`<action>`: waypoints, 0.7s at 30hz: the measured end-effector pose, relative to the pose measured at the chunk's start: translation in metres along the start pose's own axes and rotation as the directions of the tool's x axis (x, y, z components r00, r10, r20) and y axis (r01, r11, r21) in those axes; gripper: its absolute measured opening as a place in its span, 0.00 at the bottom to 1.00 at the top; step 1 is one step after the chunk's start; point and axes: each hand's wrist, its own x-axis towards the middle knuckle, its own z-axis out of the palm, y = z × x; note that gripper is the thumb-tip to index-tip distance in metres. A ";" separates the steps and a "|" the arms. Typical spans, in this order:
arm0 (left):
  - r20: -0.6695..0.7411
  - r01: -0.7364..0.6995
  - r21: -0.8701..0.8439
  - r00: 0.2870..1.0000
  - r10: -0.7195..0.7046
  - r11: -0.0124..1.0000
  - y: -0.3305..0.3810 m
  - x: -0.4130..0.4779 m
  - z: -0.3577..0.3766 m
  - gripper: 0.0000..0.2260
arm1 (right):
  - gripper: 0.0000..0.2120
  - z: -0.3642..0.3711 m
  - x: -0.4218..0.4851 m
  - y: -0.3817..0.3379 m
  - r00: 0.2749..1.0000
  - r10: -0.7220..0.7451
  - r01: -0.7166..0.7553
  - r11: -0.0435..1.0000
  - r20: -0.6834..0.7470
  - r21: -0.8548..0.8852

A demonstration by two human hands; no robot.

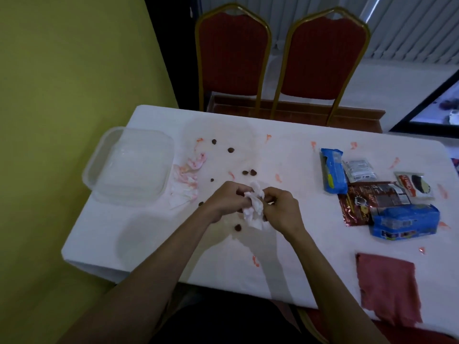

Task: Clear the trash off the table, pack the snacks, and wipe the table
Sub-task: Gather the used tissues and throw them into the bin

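Over a white table (293,150), green wall (62,70) beside, red chairs (233,58) behind, left fingers (237,191) and right fingers (275,194) grasping tissue (255,208)

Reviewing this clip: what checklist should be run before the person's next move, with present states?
1. Grip: left hand and right hand hold the crumpled white tissue: ok.
2. Table free of small brown crumbs: not ok, they lie scattered.
3. Removal of red-stained tissue: not ok, it lies beside the clear plastic container.
4. Container lid off: cannot tell.
5. Packing of snack packets: not ok.
6. Wiping with the maroon cloth possible: ok, it lies flat nearby.
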 end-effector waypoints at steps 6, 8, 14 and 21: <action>-0.078 -0.041 -0.087 0.996 0.034 0.995 -0.007 -0.019 -0.058 0.14 | 0.12 0.024 0.028 -0.054 0.964 -0.017 -0.014 0.993 0.264 0.113; -0.158 -0.032 -0.087 0.987 0.018 0.996 -0.013 -0.021 -0.073 0.11 | 0.13 0.036 0.038 -0.069 0.959 -0.021 -0.001 0.997 0.284 0.077; -0.483 0.057 -0.013 0.874 -0.056 0.998 -0.039 -0.010 -0.115 0.04 | 0.11 0.059 0.085 -0.083 0.975 0.026 -0.022 0.999 0.221 -0.024; -0.560 0.153 0.327 0.827 0.060 0.933 -0.069 0.015 -0.130 0.09 | 0.06 0.070 0.121 -0.023 0.961 0.201 -0.110 0.906 0.188 -0.409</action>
